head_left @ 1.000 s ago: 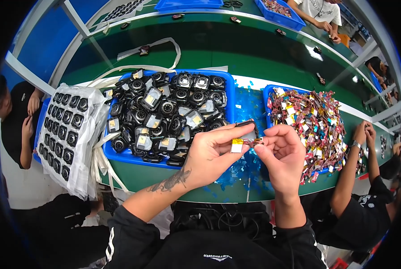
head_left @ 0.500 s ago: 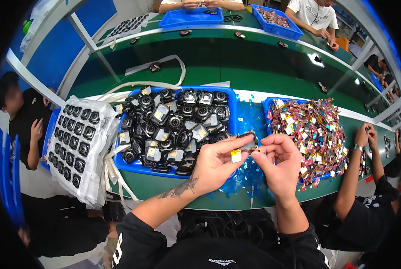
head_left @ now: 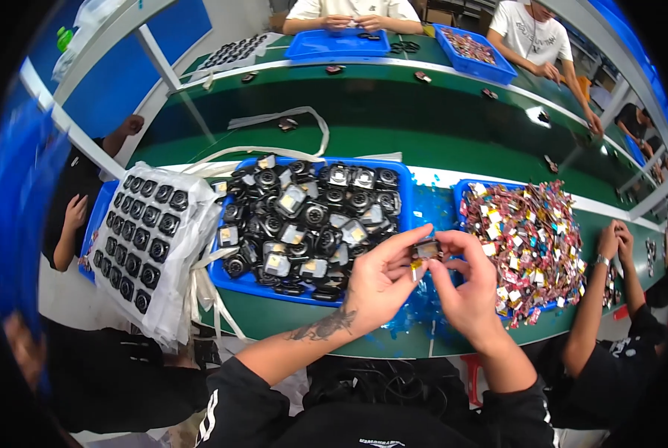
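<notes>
Over the table's near edge, between the two trays, a small black watch case is held in both hands. My left hand grips it from the left between thumb and fingers. My right hand closes on its right side, thumb and fingertips meeting it. A small yellow-and-silver part shows below the case at my left thumb; how it is joined is hidden by the fingers. To the left stands a blue tray heaped with black watch cases. Small circuit boards with reddish strips overfill the blue tray at the right.
Blue film scraps litter the green table between the trays. A white sheet stack with rows of black cases stands far left. White strips hang beside it. Co-workers sit right, left and across; loose parts lie on the belt.
The view has shifted, so the scene sits lower and further right. The case is turned in my fingers, with less of the yellow-and-silver part showing. A co-worker across reaches an arm toward the belt.
</notes>
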`<state>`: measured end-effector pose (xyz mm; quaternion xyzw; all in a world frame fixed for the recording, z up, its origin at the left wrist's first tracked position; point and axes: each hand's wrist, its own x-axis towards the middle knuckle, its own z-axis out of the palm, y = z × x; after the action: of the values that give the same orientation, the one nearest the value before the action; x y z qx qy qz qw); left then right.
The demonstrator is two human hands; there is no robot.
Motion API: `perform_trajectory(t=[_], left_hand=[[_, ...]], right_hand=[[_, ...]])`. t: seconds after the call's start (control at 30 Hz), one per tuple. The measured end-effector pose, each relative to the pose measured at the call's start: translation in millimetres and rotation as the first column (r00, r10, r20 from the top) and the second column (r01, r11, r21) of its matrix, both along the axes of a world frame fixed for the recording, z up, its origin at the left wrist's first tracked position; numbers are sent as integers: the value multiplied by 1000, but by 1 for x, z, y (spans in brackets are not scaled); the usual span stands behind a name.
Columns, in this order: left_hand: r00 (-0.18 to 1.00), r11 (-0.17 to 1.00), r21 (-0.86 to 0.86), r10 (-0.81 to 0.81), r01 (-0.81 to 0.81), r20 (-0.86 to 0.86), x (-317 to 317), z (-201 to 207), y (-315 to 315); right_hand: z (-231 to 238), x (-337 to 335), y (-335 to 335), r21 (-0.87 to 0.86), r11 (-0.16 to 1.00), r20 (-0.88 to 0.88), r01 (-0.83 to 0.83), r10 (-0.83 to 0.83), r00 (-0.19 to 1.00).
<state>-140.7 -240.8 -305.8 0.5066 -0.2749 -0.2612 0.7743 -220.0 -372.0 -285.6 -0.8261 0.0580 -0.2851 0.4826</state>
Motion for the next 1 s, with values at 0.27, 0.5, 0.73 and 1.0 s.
perform_trajectory(t=[0.27,0.5,0.73,1.0], left_hand=[[669,896,125,219,-426,710,-7,10,7],[170,879,-181,280,-442,945,-30,-1,6],[108,908,-204,259,-365,960,-15,-4,-3],[110,932,-178,222,-314,969,-10,0,-7]], right_hand=[[59,94,-68,-4,958,-378,-287,264,887],[-22,212,-171,-71,992,-584,109,-129,802],[-35,229,-171,-725,687,-496,-47,-473,728],[30,238,-85,-515,605,-632,-608,212,746]])
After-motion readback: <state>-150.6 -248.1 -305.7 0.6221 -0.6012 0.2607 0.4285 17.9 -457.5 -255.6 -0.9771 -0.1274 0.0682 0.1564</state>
